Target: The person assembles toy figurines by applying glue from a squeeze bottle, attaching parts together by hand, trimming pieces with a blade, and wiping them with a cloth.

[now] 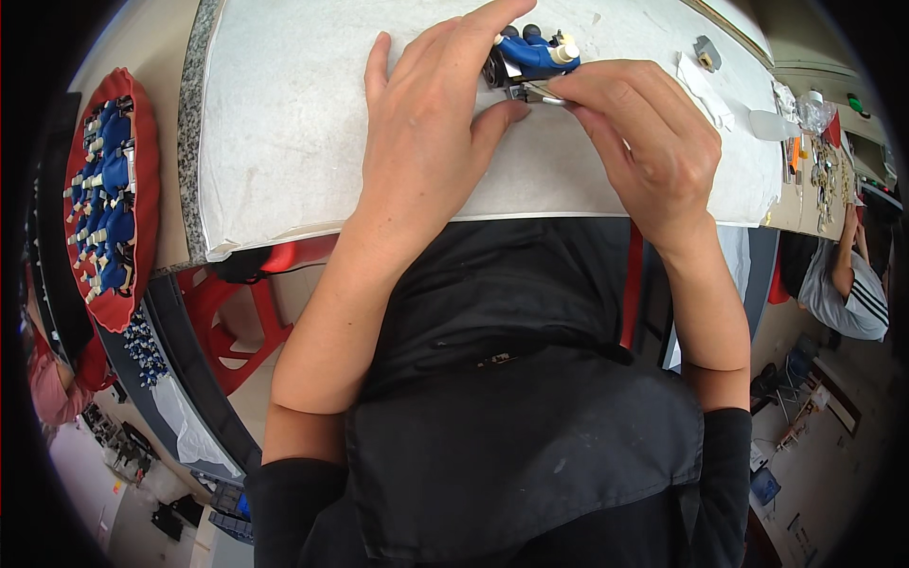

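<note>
The small blue part [532,52], with black and cream fittings, is lying at the far edge of the white mat [284,123]. It looks light, rigid plastic, best gripped by its blue body. The left hand [426,123] is steadying it with fingers spread, while the right hand [644,142] is pinching a thin metal tool [542,93] against it.
</note>
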A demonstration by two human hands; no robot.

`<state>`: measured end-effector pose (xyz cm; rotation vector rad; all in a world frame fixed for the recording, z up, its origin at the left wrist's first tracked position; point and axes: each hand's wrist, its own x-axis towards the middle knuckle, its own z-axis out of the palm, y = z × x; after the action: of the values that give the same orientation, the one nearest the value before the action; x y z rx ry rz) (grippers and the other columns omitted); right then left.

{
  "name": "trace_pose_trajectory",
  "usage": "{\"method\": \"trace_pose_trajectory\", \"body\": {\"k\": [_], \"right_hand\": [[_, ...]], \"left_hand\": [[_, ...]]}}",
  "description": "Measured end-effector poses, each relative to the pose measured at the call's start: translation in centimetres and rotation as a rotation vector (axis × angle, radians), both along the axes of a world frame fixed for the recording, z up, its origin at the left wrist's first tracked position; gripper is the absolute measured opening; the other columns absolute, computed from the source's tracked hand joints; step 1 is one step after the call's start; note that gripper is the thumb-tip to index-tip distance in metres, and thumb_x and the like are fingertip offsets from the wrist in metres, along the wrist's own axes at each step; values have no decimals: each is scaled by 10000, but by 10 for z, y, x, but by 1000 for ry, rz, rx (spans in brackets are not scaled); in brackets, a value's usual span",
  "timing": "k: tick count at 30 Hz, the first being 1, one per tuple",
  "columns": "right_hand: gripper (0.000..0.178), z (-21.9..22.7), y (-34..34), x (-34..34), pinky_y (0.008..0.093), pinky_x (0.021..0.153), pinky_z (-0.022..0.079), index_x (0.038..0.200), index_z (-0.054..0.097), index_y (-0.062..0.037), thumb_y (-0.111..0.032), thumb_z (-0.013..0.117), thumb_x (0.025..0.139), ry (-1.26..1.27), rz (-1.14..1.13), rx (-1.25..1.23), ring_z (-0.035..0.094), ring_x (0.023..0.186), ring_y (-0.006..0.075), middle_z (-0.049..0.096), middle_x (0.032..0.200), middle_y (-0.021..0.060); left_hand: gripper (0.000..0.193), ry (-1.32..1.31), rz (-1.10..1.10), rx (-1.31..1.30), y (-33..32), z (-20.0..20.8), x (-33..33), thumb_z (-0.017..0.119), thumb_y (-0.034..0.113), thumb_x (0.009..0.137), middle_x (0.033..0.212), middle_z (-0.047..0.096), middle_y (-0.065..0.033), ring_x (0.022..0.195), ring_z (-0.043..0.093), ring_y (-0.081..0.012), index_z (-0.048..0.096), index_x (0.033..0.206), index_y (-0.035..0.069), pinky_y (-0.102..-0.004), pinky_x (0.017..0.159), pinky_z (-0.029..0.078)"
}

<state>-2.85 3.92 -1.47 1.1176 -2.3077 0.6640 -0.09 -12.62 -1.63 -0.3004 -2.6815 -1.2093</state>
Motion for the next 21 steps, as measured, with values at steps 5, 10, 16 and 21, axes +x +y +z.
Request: {"method": "trace_pose_trajectory", "body": {"k": [5, 10, 16, 21], "right_hand": [[237, 12, -8, 5, 267, 591, 471, 825, 648, -39, 66, 654, 613, -36, -2, 52, 600, 706, 188, 620, 778, 53], [238, 12, -12, 9, 261, 551, 450, 811, 656, -62, 42, 676, 598, -54, -138, 41, 574, 650, 159, 578, 716, 31], [221, 15, -11, 3, 262, 516, 429, 775, 652, -49, 45, 678, 577, 49, -63, 60, 554, 607, 163, 564, 685, 34], [215, 18, -13, 3, 276, 509, 417, 759, 644, -40, 48, 678, 566, -38, -73, 63, 543, 602, 171, 541, 654, 38]], "left_hand": [[623, 22, -3, 40, 0, -3, 0, 660, 33, 681, 1134, 513, -96, 998, 521, -246, 417, 1245, 137, -536, 989, 205], [607, 38, 9, -3, 1, 0, 0, 671, 54, 679, 1128, 517, -93, 992, 527, -246, 427, 1229, 133, -535, 989, 204], [620, -43, 92, 4, 10, -7, -4, 698, 98, 663, 1124, 521, -105, 1026, 515, -233, 430, 1220, 145, -526, 1008, 164], [406, 197, 143, 42, 11, -31, -8, 727, 66, 615, 863, 584, -21, 917, 547, -203, 537, 970, 121, -507, 988, 209]]}}
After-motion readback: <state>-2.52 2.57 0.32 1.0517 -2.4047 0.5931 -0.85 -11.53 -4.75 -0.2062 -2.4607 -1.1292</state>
